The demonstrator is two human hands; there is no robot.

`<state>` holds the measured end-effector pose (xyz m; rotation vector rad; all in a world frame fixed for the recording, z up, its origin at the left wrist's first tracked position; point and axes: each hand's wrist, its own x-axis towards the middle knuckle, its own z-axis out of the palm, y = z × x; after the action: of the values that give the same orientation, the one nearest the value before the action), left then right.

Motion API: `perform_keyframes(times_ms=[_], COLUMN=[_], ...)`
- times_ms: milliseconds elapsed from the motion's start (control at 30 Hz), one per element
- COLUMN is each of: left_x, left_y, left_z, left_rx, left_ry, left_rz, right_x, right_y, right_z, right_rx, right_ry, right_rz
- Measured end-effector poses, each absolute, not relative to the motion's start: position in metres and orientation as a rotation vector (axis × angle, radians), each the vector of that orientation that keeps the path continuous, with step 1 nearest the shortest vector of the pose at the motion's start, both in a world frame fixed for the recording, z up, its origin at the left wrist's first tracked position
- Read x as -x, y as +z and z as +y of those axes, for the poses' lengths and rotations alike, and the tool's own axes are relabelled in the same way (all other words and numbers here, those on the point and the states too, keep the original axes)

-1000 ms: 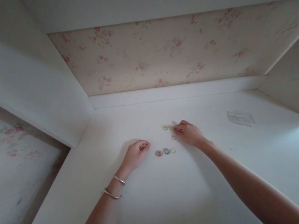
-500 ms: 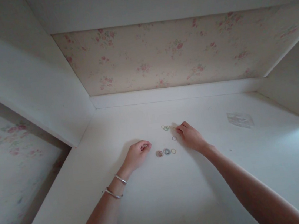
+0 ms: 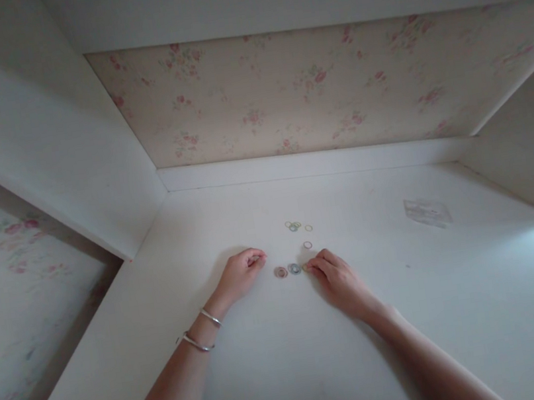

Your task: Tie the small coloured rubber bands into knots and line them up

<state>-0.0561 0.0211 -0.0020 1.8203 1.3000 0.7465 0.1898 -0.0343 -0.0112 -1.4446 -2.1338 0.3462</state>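
Head view: looking forward and down at a white desk (image 3: 281, 358) set in an alcove, with floral wallpaper (image 3: 310, 86) on the back wall.

Left hand: the left hand (image 3: 241, 275) rests on the desk in a loose fist, fingers curled under. Whether anything sits inside the curl cannot be told. Two thin bangles (image 3: 201, 330) circle its wrist.

Right hand: the right hand (image 3: 338, 279) lies palm down, thumb and forefinger drawn together at their tips, touching the right end of a short row of small rings. The fingers are nearly closed, but it is too small to tell whether a ring is pinched between them.

Near row: the near row of rings (image 3: 288, 270) lies between the two hands, a reddish one on the left, a bluish one beside it, and a yellowish one half hidden under the right fingertips.

Single ring: a lone ring (image 3: 308, 245) lies just behind that row.

Far cluster: a far cluster of rings (image 3: 294, 226) sits farther back, with one more ring (image 3: 308, 228) just to its right.

What changed: half a second ago the right hand was up at the far cluster; it has since drawn back toward the body to the near row. The left hand has stayed put. The ring beside the far cluster now shows where the hand had covered it.

Elsewhere: a clear plastic bag (image 3: 427, 211) lies flat, well apart on the right.
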Motion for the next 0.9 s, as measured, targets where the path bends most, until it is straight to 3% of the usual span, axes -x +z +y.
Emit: perform_keyframes(times_ms=[300, 633, 900], left_x=[0.054, -0.020, -0.060], left_y=[0.001, 0.023, 0.026], left_z=[0.022, 0.058, 0.097], left_rx=[-1.883, -2.558, -2.872], left_ry=[0.721, 0.512, 0.120], left_rz=[1.331, 1.212, 1.149], right_x=[-0.190, -0.190, -0.202], right_y=[-0.012, -0.013, -0.010], right_z=[-0.034, -0.035, -0.025], right_rx=[1.477, 1.439, 1.490], right_ry=[0.204, 0.197, 0.448], right_rz=[-2.210, -2.198, -1.599])
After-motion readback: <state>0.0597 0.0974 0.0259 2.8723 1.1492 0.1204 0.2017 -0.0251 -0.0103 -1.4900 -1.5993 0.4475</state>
